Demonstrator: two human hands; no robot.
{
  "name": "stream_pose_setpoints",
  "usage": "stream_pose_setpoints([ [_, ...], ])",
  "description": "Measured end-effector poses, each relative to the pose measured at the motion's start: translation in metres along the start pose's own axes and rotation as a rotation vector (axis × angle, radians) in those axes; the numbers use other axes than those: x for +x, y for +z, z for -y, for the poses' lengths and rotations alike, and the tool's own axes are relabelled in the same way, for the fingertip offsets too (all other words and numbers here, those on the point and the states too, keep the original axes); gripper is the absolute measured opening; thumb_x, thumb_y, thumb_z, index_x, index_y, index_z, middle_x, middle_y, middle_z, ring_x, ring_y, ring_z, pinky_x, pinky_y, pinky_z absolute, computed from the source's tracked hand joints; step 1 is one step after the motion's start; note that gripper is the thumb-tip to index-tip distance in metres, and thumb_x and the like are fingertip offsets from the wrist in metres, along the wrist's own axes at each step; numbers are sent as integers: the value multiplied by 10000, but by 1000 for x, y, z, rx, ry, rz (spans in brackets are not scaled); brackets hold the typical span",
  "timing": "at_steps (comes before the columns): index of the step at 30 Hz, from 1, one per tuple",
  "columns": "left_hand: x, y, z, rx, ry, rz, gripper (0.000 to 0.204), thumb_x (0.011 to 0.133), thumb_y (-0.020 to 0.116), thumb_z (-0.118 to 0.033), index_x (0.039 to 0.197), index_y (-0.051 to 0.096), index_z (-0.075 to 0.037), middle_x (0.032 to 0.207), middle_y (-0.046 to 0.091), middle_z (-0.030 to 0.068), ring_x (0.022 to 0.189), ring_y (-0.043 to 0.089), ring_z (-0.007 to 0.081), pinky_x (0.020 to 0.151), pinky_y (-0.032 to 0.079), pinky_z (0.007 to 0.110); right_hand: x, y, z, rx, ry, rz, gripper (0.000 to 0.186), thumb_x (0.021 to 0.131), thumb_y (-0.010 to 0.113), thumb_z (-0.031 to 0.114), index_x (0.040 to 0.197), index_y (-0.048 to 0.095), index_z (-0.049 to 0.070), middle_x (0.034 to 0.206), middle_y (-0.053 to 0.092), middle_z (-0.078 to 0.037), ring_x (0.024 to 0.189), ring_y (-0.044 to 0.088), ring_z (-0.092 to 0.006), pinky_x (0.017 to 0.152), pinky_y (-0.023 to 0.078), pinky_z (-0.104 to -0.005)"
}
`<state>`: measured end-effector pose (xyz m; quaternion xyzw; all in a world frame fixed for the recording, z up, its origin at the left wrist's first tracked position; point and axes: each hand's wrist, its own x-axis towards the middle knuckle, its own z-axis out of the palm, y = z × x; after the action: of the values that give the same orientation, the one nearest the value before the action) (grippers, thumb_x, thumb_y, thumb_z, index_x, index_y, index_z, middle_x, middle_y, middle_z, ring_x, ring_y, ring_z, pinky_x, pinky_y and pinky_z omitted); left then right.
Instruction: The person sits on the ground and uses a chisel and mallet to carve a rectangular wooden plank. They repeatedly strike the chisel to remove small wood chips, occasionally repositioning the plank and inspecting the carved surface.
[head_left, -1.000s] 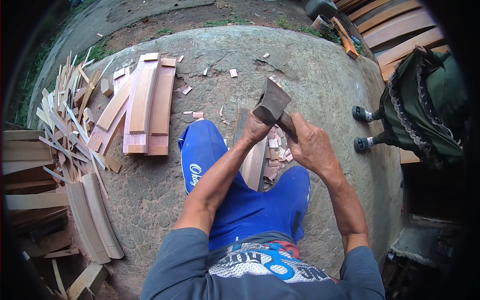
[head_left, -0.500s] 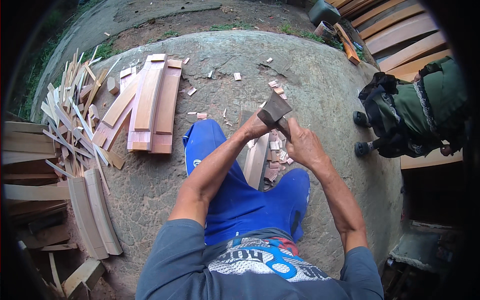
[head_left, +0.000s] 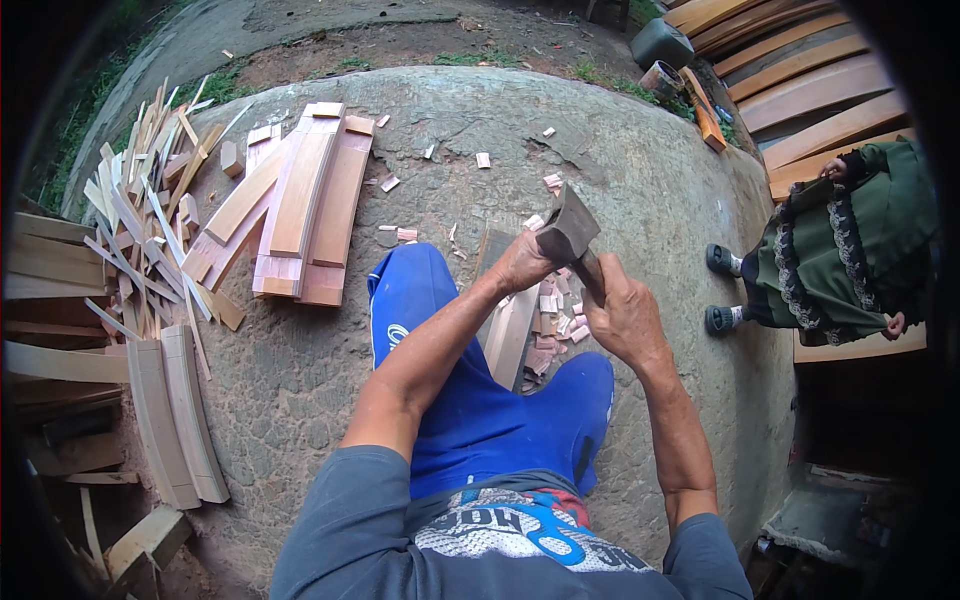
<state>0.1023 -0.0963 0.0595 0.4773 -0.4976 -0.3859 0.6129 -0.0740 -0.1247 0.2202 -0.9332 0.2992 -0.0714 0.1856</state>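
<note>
My right hand (head_left: 626,312) is closed round the handle of a hatchet (head_left: 568,232), whose dark metal head is raised above the work. Just left of that head, my left hand (head_left: 524,262) is bent over the upper end of a pale wooden piece (head_left: 513,338) and appears to grip it. The hatchet head hides most of the left fingertips. The wooden piece slants down between my knees, its lower end by my blue trousers. Pinkish wood chips (head_left: 546,345) lie heaped along its right side, and a grey block edge (head_left: 491,247) shows behind my left hand.
Shaped boards (head_left: 305,195) are stacked at the left, beside a heap of offcuts (head_left: 150,215). Two curved boards (head_left: 160,425) lie nearer me. A person in a green garment (head_left: 850,240) stands at the right, close to the concrete slab's edge. Planks (head_left: 810,95) lean behind them.
The hatchet has dropped slightly, with its head turned a little, and my right hand has moved slightly with it. The person at the right has shifted, and both their hands show more clearly.
</note>
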Motion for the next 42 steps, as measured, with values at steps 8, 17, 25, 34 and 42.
stream_pose_setpoints([
  [8, -27, 12, 8, 77, 44, -82, 142, 964, 713, -149, 1002, 732, -14, 806, 687, 25, 773, 571, 66, 703, 524, 309, -8, 24, -19, 87, 139, 57, 368, 858, 661, 54, 1188, 499, 47, 904, 688, -286, 906, 691, -509, 741, 535, -534],
  [17, -7, 11, 1, -39, 85, -291, 347, 939, 681, -109, 657, 493, -34, 612, 449, -23, 607, 398, 56, 508, 359, 301, -29, 19, -4, 335, 209, -13, 343, 893, 716, 121, 1189, 584, 10, 964, 741, -197, 923, 753, -302, 808, 559, -414],
  [25, -11, 21, 20, -9, 184, -274, 253, 910, 756, -122, 728, 628, -3, 622, 539, 29, 611, 464, 71, 544, 438, 325, -24, -6, 12, 249, 51, -38, 380, 867, 648, 76, 1221, 517, 31, 852, 697, -253, 834, 723, -462, 716, 553, -529],
  [34, -18, 18, 3, 131, 163, -168, 98, 904, 753, -113, 927, 769, -20, 807, 757, 23, 760, 657, 65, 702, 555, 289, -20, -8, 12, 34, 13, 27, 338, 860, 637, 47, 1149, 461, 48, 895, 689, -271, 865, 689, -497, 752, 531, -573],
  [42, -17, 10, 16, 276, 303, -195, 160, 874, 759, -111, 1017, 761, -39, 924, 773, 64, 823, 696, 102, 736, 563, 308, -14, 8, 0, -85, 13, 138, 380, 833, 609, 44, 1182, 459, 33, 886, 693, -283, 859, 703, -500, 759, 547, -598],
])
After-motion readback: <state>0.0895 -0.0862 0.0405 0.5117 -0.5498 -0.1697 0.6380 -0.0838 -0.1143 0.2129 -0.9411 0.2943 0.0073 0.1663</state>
